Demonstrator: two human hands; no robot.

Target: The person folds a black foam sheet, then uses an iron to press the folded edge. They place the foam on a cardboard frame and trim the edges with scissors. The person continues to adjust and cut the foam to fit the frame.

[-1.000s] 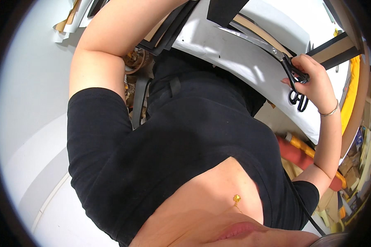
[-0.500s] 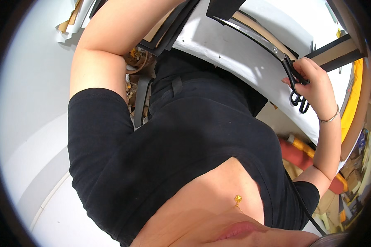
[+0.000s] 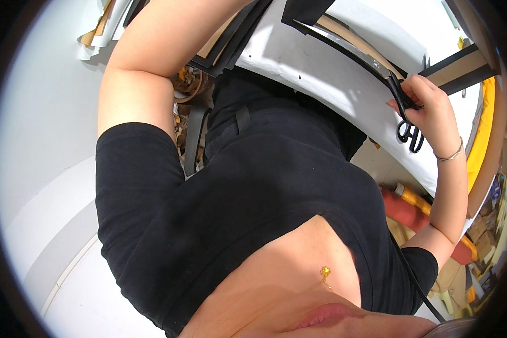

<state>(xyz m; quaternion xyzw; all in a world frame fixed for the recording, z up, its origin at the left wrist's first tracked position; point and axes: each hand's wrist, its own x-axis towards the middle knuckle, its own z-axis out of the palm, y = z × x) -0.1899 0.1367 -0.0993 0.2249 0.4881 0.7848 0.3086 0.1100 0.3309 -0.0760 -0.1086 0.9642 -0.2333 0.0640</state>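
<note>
Your right hand (image 3: 434,112) is closed around the handle of a large pair of scissors (image 3: 377,64), with the thumb on the near side and the fingers curled over the far side. Two black loops show just below your hand; whether both belong to those scissors is hard to tell. The blades point away from your hand, toward the upper left, over the white table (image 3: 343,93), and their tip is near a black board (image 3: 310,10). How far apart the blades stand is unclear. A tan strip (image 3: 357,40) lies alongside them on the far side. Just beyond your fingers is a black-edged strip (image 3: 456,70) with a tan middle.

Your wrist wears a thin bracelet (image 3: 449,155). To the right of your forearm, a yellow roll (image 3: 481,141) follows the table's edge, and a red roll (image 3: 401,207) lies below the table.

Your left forearm (image 3: 186,34) crosses the top edge, so your left hand is out of view and you cannot tell from here whether it is spread or gripping. Dark boards (image 3: 236,42) lie beside that forearm, above a brown basket (image 3: 187,93) with scraps in it.
</note>
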